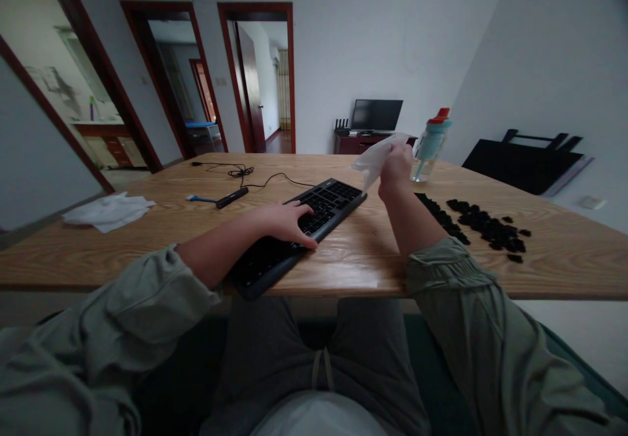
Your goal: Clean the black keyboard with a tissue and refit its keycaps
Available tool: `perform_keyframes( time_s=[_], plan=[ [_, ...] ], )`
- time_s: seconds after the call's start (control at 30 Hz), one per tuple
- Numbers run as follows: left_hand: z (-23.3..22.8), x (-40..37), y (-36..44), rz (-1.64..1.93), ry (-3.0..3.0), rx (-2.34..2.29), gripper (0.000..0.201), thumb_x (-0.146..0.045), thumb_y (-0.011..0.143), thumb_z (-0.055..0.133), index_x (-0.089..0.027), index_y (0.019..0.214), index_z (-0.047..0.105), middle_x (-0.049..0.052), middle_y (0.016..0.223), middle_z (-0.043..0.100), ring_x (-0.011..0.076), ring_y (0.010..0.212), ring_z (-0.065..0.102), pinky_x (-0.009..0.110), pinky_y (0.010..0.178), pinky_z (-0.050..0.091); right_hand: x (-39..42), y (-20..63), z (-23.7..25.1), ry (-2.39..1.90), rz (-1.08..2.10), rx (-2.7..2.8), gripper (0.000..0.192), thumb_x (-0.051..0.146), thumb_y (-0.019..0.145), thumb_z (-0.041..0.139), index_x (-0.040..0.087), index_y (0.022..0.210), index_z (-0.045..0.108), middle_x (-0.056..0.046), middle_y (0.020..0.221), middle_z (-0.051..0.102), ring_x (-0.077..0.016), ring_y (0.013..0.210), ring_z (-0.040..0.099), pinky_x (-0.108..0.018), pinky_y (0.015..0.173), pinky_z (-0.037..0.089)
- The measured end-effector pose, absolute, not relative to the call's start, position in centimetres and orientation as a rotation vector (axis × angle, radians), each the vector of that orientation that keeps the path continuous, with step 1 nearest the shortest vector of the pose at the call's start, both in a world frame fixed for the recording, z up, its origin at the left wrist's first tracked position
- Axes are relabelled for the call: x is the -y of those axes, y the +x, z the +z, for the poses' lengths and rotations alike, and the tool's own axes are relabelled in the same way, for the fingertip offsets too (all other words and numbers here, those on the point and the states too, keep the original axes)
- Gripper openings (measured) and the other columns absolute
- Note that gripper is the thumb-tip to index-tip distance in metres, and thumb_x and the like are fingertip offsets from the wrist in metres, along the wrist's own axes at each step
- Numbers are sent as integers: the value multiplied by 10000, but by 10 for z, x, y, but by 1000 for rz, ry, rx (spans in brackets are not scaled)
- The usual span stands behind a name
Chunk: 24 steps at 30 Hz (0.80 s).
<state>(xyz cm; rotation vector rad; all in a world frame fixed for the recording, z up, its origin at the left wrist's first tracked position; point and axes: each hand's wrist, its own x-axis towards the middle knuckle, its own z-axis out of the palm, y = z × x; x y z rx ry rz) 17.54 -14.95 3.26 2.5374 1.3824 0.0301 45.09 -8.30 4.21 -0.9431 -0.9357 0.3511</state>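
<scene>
A black keyboard (326,203) lies slantwise on the wooden table, its near end by the front edge. My left hand (289,223) grips it across the middle, thumb at the near long side and fingers over the top. Raised above the table beyond the keyboard's far end, my right hand (396,164) is closed on a thin white tissue (375,159). The tissue hangs out to the left, its lower tip near the keyboard's far corner. Small black pieces like keycaps (483,226) lie in a loose group right of my right forearm, with another row (444,217) beside them.
A clear bottle (428,148) with a teal and red top stands behind my right hand. Crumpled white tissues (108,211) lie at the left. A black-handled brush (231,198) with blue bristles and the keyboard's cable (240,172) are on the table (167,253).
</scene>
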Motion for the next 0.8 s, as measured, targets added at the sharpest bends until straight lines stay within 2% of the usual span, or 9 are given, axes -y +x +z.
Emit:
perform_keyframes(
  time_s=[0.1,0.2,0.27,0.33,0.43,0.57,0.67,0.8],
  plan=[
    [44,138,153,48,2499,-1334,903,-690,530,728,-347,1341,529,42,1359,579,271,1188,564,318,973,428,87,434,35,-1038,115,1097,123,343,871,497,227,839,472,-46,889,559,-206,990,549,-355,861,456],
    [48,107,126,428,2520,-1479,712,-632,758,565,-237,1347,512,77,1411,526,248,1231,524,302,987,413,82,424,12,-1368,82,1489,100,300,834,556,219,806,504,-77,847,601,-245,926,566,-391,881,441],
    [43,89,109,656,2394,-1567,563,-531,874,431,-161,1285,540,99,1304,600,209,1143,574,274,946,435,77,424,-5,-1586,84,1699,80,277,819,564,208,816,522,-104,879,625,-253,878,576,-394,849,447],
    [36,77,95,650,2328,-1590,498,-502,886,426,-145,1194,588,95,1187,659,201,1042,609,267,881,462,76,428,-13,-1667,44,1779,57,255,826,548,202,814,534,-110,872,629,-244,825,575,-380,809,446],
    [27,69,85,660,2318,-1598,462,-503,885,433,-151,1118,621,83,1116,681,202,964,623,270,816,475,85,433,0,-1541,-129,1625,113,265,875,510,207,783,539,-75,780,599,-216,761,549,-349,783,426],
    [25,67,87,743,2352,-1585,465,-513,878,439,-154,1104,627,86,1099,686,204,945,625,277,797,471,105,431,33,-1117,-275,1236,130,296,932,477,211,881,562,-18,755,551,-158,714,482,-286,746,402],
    [26,68,90,753,2356,-1566,466,-510,871,452,-149,1103,632,88,1065,693,200,902,630,280,772,471,111,428,42,-986,-74,1175,122,302,904,527,206,849,577,12,729,531,-130,683,456,-240,660,406],
    [28,73,91,781,2307,-1583,446,-494,861,479,-146,1085,646,89,1053,696,199,910,629,273,777,469,102,422,35,-1117,642,1121,80,233,824,575,177,774,604,14,652,553,-125,582,482,-221,514,408]
  ],
)
